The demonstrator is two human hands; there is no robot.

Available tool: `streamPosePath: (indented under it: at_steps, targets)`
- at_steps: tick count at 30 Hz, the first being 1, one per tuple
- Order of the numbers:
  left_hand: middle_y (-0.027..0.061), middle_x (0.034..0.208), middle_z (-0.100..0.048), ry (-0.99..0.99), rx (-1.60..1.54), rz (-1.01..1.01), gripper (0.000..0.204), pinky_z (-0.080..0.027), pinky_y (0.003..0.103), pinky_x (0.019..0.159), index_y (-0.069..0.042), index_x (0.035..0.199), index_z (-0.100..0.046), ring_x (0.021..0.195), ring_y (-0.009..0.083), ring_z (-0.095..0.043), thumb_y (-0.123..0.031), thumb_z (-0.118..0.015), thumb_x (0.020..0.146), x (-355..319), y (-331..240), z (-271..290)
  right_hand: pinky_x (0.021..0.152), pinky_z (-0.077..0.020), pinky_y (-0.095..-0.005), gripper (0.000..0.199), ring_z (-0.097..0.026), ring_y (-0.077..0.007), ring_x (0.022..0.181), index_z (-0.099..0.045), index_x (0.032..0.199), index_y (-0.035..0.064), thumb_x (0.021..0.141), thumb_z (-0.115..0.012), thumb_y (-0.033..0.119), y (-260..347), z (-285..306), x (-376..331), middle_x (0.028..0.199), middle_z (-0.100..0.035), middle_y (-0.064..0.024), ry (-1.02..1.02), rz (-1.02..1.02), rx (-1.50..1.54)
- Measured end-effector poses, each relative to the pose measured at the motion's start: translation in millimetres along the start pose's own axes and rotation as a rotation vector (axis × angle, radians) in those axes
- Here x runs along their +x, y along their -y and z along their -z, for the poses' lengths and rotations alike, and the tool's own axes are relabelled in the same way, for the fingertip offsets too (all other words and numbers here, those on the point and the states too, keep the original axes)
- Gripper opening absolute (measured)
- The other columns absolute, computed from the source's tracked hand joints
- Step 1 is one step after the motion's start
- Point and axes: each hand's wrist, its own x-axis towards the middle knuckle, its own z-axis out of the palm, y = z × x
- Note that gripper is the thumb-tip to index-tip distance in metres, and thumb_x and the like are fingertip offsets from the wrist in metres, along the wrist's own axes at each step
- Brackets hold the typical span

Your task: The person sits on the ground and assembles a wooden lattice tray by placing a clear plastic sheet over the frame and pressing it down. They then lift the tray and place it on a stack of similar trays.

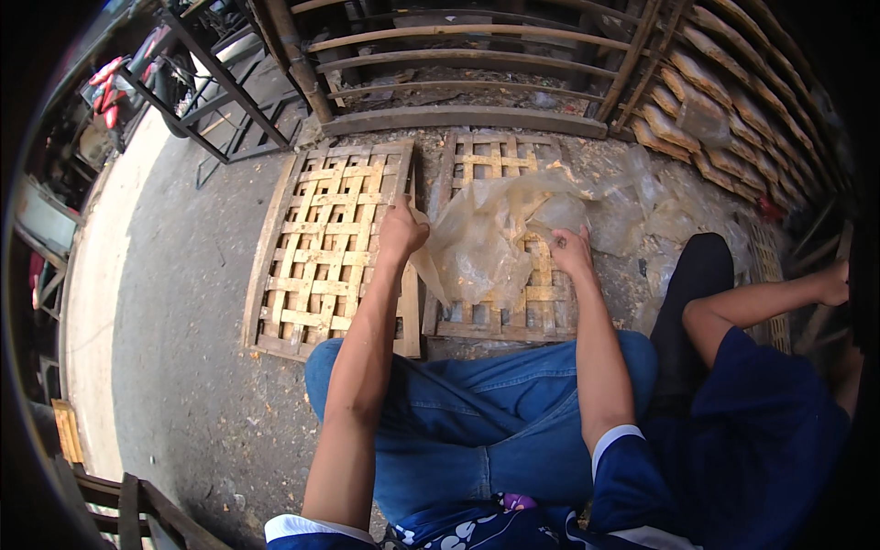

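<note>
A crumpled sheet of clear, yellowish plastic (481, 238) stretches between my two hands. My left hand (401, 231) is closed on its left edge, above the right side of a woven slat rack (335, 238) in a wooden frame. At the sheet's right part, my right hand (572, 251) pinches the plastic. Under the sheet lies a second woven rack (495, 158), partly hidden by it. More crumpled plastic (651, 211) spreads over the ground to the right and seems to run on from the sheet.
A co-worker's bent arm (761, 307) and dark-clothed leg (701, 275) are close on my right. Flat packed bundles (724, 110) are stacked at the back right. A slatted wooden frame (458, 115) stands at the back, a dark metal frame (206, 110) at the back left. A red motorbike (110, 96) is beyond.
</note>
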Motion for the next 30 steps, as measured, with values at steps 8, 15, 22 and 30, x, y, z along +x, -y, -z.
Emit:
streamPosePath:
  at_steps: [8, 15, 22, 30]
  targets:
    - [0.0194, 0.104, -0.072, 0.560, 0.069, -0.112, 0.042, -0.056, 0.040, 0.085, -0.013, 0.116, -0.067, 0.097, 0.0355, -0.070, -0.010, -0.065, 0.075, 1.7, -1.9, -3.1, 0.107, -0.0425, -0.0409, 0.048, -0.052, -0.0401, 0.128, -0.057, 0.130, -0.0069, 0.086, -0.060, 0.012, -50.2, -34.2, 24.2, 0.148, -0.045, -0.0237, -0.394, -0.150, 0.057]
    - [0.0146, 0.112, -0.072, 0.921, 0.239, 0.000, 0.037, -0.054, 0.039, 0.087, -0.018, 0.120, -0.071, 0.107, 0.0294, -0.068, -0.021, -0.068, 0.083, -0.5, -9.7, 3.7, 0.112, -0.0399, -0.0438, 0.059, -0.036, -0.0438, 0.141, -0.044, 0.141, -0.0055, 0.084, -0.054, 0.006, -27.3, 116.5, 4.2, 0.156, -0.014, -0.0350, -1.022, -0.609, 0.757]
    - [0.0155, 0.106, -0.073, 0.672, 0.175, -0.105, 0.033, -0.054, 0.038, 0.089, -0.012, 0.109, -0.073, 0.103, 0.0294, -0.069, -0.032, -0.072, 0.083, -1.7, -19.2, -5.0, 0.089, -0.0524, -0.0435, 0.051, -0.066, -0.0332, 0.109, -0.054, 0.131, -0.0007, 0.091, -0.066, 0.027, 40.1, 84.1, -26.1, 0.120, -0.067, -0.0187, -0.225, -0.001, 0.307]
    - [0.0048, 0.085, -0.068, 0.789, -0.402, 0.053, 0.021, -0.050, 0.029, 0.066, -0.009, 0.103, -0.070, 0.074, 0.0101, -0.060, -0.004, -0.059, 0.086, -16.0, -31.2, -0.6, 0.060, -0.0566, -0.0319, 0.052, -0.066, -0.0171, 0.081, -0.063, 0.118, -0.0037, 0.094, -0.066, 0.042, 69.6, -0.1, -65.7, 0.101, -0.067, -0.0124, 0.709, -0.322, 0.239]
